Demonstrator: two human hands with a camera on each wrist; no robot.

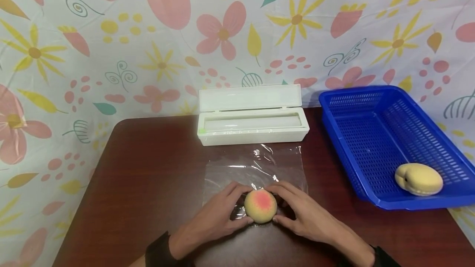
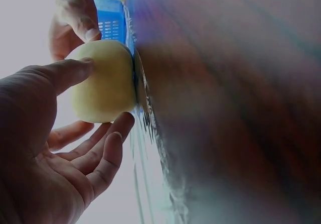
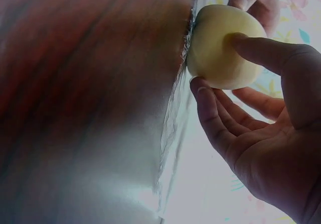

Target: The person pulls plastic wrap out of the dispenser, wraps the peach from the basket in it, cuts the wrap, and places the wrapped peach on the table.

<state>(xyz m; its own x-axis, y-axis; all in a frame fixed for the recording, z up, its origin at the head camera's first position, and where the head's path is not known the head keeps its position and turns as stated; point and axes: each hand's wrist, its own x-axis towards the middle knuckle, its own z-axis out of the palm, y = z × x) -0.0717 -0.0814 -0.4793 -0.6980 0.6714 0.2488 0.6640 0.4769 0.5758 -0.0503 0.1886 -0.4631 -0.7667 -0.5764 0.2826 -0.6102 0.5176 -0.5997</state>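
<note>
A round yellow peach [image 1: 261,206] with a pink blush on top sits on a sheet of clear plastic wrap [image 1: 237,172] on the table. My left hand [image 1: 220,213] grips it from the left, thumb at the near side and fingers curved round the far side. From the right, my right hand [image 1: 302,213] grips it the same way. In the left wrist view the thumb presses the peach [image 2: 103,81] close over the film. The right wrist view shows the other thumb on the peach [image 3: 220,48], its underside right at the wrap.
Behind the wrap stands a white cling film box [image 1: 254,137], lid raised, with a roll inside. A blue plastic basket [image 1: 341,164] at the right holds another pale yellow peach-shaped fruit [image 1: 419,179]. The dark wood table [image 1: 148,168] meets a flowered cloth [image 1: 159,44] at the back.
</note>
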